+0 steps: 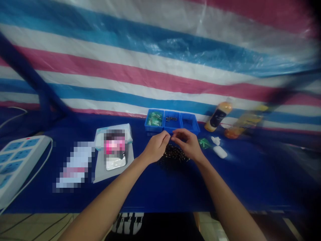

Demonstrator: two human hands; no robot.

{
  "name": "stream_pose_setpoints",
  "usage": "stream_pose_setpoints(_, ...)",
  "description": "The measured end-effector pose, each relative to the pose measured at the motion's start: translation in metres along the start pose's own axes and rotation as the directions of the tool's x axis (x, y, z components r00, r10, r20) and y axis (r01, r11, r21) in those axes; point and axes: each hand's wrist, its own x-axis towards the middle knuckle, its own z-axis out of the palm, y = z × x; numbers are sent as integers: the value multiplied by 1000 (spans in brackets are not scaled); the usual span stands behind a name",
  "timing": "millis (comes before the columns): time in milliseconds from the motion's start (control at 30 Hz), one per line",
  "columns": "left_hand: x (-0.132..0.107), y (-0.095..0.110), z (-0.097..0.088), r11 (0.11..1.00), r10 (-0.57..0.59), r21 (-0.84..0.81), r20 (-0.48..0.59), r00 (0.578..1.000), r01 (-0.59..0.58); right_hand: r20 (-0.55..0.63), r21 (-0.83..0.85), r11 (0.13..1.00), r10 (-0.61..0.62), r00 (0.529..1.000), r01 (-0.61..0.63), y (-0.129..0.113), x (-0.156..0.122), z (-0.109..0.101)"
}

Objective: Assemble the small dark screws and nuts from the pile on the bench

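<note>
My left hand (157, 146) and my right hand (187, 143) are raised close together over the table, fingertips almost meeting. Thumb and fingers are pinched on both; anything between them is too small to make out. Below them lies a pile of small dark metallic pieces (175, 153), partly covered by the hands. Just beyond stand three joined blue bins. Green-and-clear packets lie in the left bin (153, 128), and a few small dark pieces in the middle bin (172, 126). No contents show in the right bin (191, 127).
Right of my hands lie a green packet (204, 143), a crumpled white scrap (215, 140) and a white rounded case (220, 152). Two drink bottles (218, 117) stand behind them. A tissue pack (100, 143), a phone (115, 164) and a power strip (22, 160) are to the left.
</note>
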Motion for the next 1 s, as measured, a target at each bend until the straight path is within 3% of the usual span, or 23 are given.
stream_pose_setpoints(233, -5, 1, 4, 998, 30, 56, 7, 1000, -31, 35, -82, 993, 82, 996, -79, 5, -10, 2)
stream_pose_setpoints(400, -8, 1, 6, 996, 34, 78, 34, 999, -36, 51, 36, 986, 160, 986, -162, 6, -10, 2)
stream_pose_setpoints(533, -9, -1, 5, 998, -5, 61, 5, 1000, 5, -47, 164, 949, 281, 958, -270, 17, -8, -4)
stream_pose_setpoints(633, -10, -3, 4, 992, -13, 122, 33, 999, 9, -133, 294, 888, 406, 904, -355, 29, -5, -10)
stream_pose_setpoints(733, -12, -5, 5, 982, 3, 187, 68, 998, -16, -219, 358, 861, 453, 864, -361, 37, 0, -15)
stream_pose_setpoints(800, -12, -5, 5, 978, 16, 205, 96, 995, -36, -274, 329, 876, 446, 852, -353, 39, 3, -17)
stream_pose_setpoints(900, -12, -6, 4, 974, 17, 222, 110, 994, -42, -357, 139, 913, 407, 841, -383, 40, 3, -22)
stream_pose_setpoints(1000, -11, -9, 1, 964, -2, 265, 66, 998, -16, -383, -133, 926, 281, 880, -353, 39, -3, -31)
